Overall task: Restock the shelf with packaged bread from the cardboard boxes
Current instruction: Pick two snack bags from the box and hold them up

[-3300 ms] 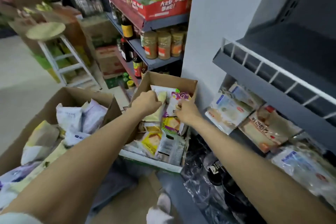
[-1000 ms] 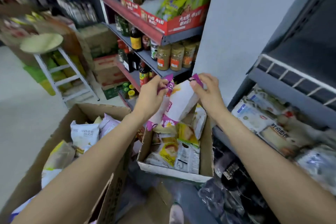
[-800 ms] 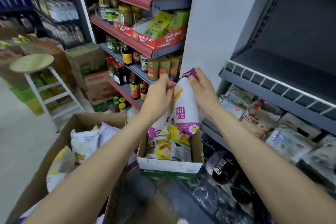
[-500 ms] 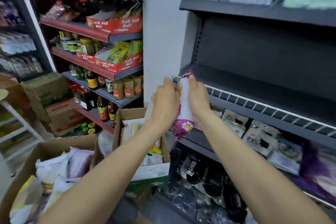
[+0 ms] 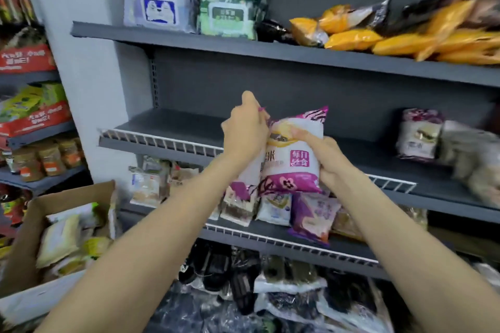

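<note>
Hands raising white-and-magenta plastic bread packets (image 5: 293, 155) before the grey metal shelf (image 5: 173, 127), left hand (image 5: 244, 130) pinching one packet's top edge, right hand (image 5: 328, 159) gripping the front packet's side, brown cardboard box (image 5: 29, 227) sitting lower left.

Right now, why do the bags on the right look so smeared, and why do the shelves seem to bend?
Head view: the yellow bags and the packs at the right edge are streaked by motion blur; the bread bag between the left hand and right hand stays fairly sharp, its print readable. The wide lens tilts the shelf edges. Lighting is flat, with no strong glare.
</note>
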A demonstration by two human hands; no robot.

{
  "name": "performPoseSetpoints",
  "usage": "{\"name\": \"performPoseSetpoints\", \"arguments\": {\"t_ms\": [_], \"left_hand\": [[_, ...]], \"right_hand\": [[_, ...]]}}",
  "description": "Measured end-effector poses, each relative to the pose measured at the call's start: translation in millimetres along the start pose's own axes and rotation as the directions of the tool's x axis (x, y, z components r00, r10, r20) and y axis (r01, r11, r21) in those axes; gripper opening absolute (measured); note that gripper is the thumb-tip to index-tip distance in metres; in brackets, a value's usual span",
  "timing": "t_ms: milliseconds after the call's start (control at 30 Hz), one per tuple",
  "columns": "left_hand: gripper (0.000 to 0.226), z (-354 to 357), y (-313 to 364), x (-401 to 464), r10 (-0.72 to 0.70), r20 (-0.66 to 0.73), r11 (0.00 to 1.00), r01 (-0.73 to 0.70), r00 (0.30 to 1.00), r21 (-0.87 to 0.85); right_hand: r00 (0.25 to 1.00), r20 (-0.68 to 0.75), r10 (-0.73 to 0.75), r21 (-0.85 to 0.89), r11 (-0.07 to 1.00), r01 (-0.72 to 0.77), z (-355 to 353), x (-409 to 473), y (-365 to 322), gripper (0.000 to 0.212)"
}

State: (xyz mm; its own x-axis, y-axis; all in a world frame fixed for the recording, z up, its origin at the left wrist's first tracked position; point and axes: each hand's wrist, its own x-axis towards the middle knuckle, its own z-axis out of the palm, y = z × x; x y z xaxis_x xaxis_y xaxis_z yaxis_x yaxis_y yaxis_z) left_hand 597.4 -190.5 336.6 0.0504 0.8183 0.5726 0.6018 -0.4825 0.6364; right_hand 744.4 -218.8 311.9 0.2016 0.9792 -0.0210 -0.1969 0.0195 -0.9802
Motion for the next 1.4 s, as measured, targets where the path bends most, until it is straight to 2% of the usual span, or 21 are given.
{"name": "performPoseSetpoints", "arguments": {"t_ms": [67,233,300,400,433,533,600,733,833,933,1000,1100,1200,1300,1400], "left_hand": [[0.007,29,27,2,0.007,0.039,0.996,-0.004,0.999,-0.086],[0.011,94,80,10,0.045,0.134,0.988,-0.024,0.990,-0.154],[0.011,113,93,18,0.053,0.195,0.984,-0.018,0.979,-0.176],[0.005,143,102,34,0.084,0.304,0.994,-0.056,0.949,-0.097],[0.010,154,104,39,0.102,0.314,0.994,-0.081,0.944,-0.079],[0.022,183,110,58,0.138,0.285,0.990,-0.124,0.949,-0.068],[0.027,199,115,68,0.142,0.266,0.983,-0.103,0.954,-0.155],[0.030,224,127,83,0.129,0.209,0.955,-0.065,0.969,-0.288],[0.031,242,139,91,0.127,0.187,0.953,-0.068,0.974,-0.295],[0.032,260,153,95,0.112,0.185,0.953,-0.053,0.976,-0.300],[0.033,273,162,97,0.065,0.179,0.941,0.000,0.982,-0.339],[0.034,294,174,102,-0.044,0.162,0.903,0.108,0.986,-0.415],[0.036,311,185,105,-0.124,0.150,0.863,0.181,0.981,-0.471],[0.035,321,193,106,-0.181,0.139,0.846,0.226,0.974,-0.482],[0.034,327,201,106,-0.203,0.114,0.834,0.233,0.973,-0.501]], "right_hand": [[0.999,-0.046,0.002,-0.005,1.000,-0.003,-51,4,-15,0.025],[0.999,-0.034,0.021,0.046,0.999,-0.019,-143,20,-40,0.041],[0.999,-0.043,0.033,0.052,0.998,-0.030,-171,29,-45,0.039],[0.996,-0.083,0.041,-0.011,0.999,-0.042,-202,42,-49,0.028],[0.995,-0.092,0.033,-0.032,0.999,-0.036,-209,47,-50,0.029],[0.994,-0.104,-0.038,-0.032,0.999,0.035,-225,64,-56,0.025],[0.988,-0.131,-0.088,-0.026,0.996,0.085,-237,74,-62,0.029],[0.959,-0.228,-0.165,-0.174,0.977,0.127,-272,94,-75,0.030],[0.932,-0.286,-0.221,-0.247,0.957,0.151,-304,108,-86,0.048],[0.925,-0.254,-0.282,-0.281,0.937,0.209,-330,119,-97,0.071],[0.920,-0.220,-0.325,-0.345,0.908,0.238,-343,127,-102,0.075],[0.901,-0.241,-0.359,-0.384,0.888,0.251,-359,138,-111,0.067],[0.885,-0.330,-0.328,-0.401,0.898,0.183,-378,149,-117,0.060],[0.917,-0.294,-0.269,-0.385,0.912,0.144,-397,161,-116,0.040],[0.948,-0.248,-0.201,-0.323,0.939,0.115,-407,172,-113,0.038]]}}
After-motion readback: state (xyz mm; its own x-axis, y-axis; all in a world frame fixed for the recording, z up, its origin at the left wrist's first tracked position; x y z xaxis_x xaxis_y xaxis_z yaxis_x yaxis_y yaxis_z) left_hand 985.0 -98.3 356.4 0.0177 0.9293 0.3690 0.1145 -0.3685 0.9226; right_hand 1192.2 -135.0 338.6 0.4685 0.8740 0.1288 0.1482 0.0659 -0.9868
